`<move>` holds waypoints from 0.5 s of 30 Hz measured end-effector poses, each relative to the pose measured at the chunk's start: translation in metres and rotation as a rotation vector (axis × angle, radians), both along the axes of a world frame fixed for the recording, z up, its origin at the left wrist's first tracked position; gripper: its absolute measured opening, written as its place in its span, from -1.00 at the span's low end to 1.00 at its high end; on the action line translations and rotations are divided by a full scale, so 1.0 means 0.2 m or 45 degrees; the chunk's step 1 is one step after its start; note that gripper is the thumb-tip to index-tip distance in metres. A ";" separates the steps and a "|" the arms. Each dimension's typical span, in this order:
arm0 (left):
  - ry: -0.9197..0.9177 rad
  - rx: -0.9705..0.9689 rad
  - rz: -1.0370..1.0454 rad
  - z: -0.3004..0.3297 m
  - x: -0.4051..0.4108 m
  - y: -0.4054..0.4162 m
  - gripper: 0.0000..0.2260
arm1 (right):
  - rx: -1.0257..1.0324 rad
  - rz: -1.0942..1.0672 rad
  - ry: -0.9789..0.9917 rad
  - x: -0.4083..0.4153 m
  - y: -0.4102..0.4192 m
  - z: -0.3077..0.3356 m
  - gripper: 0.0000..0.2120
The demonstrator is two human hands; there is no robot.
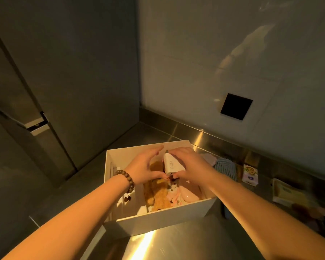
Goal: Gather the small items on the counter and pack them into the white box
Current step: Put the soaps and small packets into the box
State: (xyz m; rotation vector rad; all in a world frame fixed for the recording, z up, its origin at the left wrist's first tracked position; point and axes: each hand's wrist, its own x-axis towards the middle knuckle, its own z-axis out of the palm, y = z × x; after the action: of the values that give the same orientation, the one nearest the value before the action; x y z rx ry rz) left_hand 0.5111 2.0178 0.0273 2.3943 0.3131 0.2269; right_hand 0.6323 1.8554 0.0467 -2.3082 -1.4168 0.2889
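Observation:
The white box stands open on the steel counter, centre of the head view. Both hands are over its inside. My right hand grips a white charger block marked "GaN", tilted above the contents. My left hand, with a wooden bead bracelet on the wrist, cups the charger's left side with fingers spread; its thumb meets the block's lower end. Inside lie a brown plush toy, a small pale figure and a pink rounded item.
Right of the box on the counter lie a blue oval brush, a small cartoon-printed carton, a pale packet and dark blurred items at the far right. Tiled wall with a black square plate behind; grey cabinet doors at left.

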 end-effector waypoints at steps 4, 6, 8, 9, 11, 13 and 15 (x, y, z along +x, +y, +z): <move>0.103 0.000 0.067 -0.11 0.04 0.02 -0.41 | -0.061 0.007 0.099 -0.01 0.11 -0.08 -0.36; 0.131 0.032 0.084 -0.15 0.07 0.02 -0.49 | -0.096 0.023 0.163 0.01 0.15 -0.10 -0.45; 0.162 0.105 0.104 -0.19 0.10 0.03 -0.52 | -0.146 0.037 0.131 0.01 0.18 -0.12 -0.50; 0.174 0.130 0.120 -0.21 0.11 0.03 -0.53 | -0.163 0.032 0.105 0.01 0.19 -0.13 -0.51; 0.169 0.168 0.146 -0.26 0.13 0.04 -0.55 | -0.188 0.015 0.039 0.02 0.21 -0.16 -0.52; 0.152 0.217 0.151 -0.30 0.15 0.04 -0.56 | -0.197 0.000 -0.029 0.03 0.21 -0.19 -0.54; 0.123 0.268 0.127 -0.32 0.17 0.03 -0.54 | -0.225 0.029 -0.100 0.05 0.21 -0.20 -0.56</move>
State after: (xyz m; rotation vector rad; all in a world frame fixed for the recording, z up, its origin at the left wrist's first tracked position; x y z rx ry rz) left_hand 0.5446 2.0238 -0.0374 2.6056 0.4753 0.1987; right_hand 0.6413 1.8972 0.0071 -2.4712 -1.5112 0.3462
